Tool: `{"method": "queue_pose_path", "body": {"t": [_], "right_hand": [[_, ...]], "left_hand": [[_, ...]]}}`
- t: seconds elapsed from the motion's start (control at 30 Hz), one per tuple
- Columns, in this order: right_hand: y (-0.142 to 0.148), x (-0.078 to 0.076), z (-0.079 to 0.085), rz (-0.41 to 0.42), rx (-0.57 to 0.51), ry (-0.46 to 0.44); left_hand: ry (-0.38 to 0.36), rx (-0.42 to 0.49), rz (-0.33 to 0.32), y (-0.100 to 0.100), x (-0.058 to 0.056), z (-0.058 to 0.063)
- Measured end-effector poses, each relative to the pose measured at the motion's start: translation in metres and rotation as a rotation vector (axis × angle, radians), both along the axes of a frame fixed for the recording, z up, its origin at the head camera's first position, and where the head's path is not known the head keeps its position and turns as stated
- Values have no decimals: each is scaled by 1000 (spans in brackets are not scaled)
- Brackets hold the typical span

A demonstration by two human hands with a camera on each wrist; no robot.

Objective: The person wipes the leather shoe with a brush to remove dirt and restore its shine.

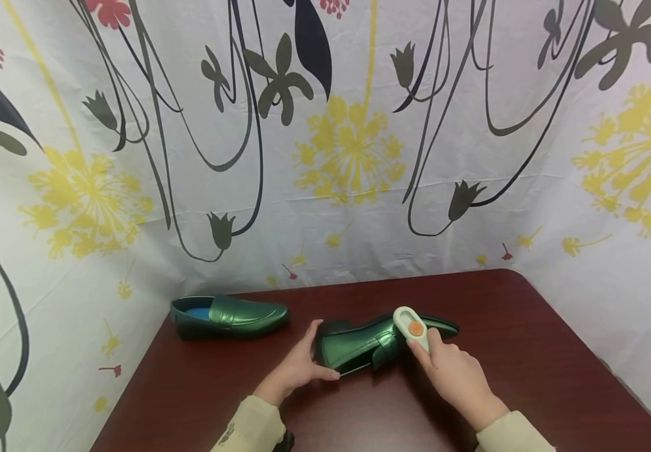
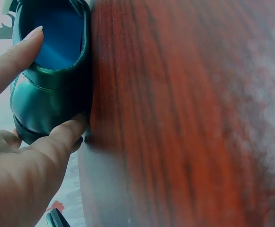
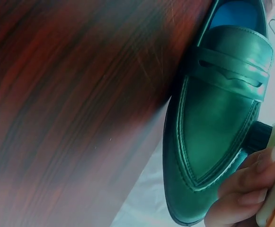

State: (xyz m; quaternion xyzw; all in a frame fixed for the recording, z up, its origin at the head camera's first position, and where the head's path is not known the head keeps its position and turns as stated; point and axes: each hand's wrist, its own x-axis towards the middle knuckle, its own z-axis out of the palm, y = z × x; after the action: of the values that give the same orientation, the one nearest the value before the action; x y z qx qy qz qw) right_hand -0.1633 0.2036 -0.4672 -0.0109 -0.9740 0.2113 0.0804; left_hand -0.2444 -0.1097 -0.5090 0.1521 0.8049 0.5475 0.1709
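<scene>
A shiny green penny loafer (image 1: 353,348) lies tipped on its side on the table, toe to the right. My left hand (image 1: 297,364) grips its heel; in the left wrist view the thumb reaches over the blue-lined opening (image 2: 61,40). In my right hand (image 1: 461,380) is a small pale brush (image 1: 422,343) with an orange button, held against the shoe's upward side near the toe. The right wrist view shows its dark bristles (image 3: 259,136) touching the edge of the upper.
Another green loafer (image 1: 246,317) stands upright at the table's back left. The dark red wooden table (image 1: 528,351) meets a white floral cloth (image 1: 348,238) behind and at the sides.
</scene>
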Motion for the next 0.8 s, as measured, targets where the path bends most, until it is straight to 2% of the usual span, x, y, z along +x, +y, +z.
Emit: {"method": "queue_pose_path", "body": {"t": [0.43,0.8], "right_hand": [[-15,-4,-5,22,35,39],[-21,-2,-3,43,54,33]], "left_hand": [[-10,-1,0,0,-1,-1],[-16,15,-4,-1,-1,-1]]}}
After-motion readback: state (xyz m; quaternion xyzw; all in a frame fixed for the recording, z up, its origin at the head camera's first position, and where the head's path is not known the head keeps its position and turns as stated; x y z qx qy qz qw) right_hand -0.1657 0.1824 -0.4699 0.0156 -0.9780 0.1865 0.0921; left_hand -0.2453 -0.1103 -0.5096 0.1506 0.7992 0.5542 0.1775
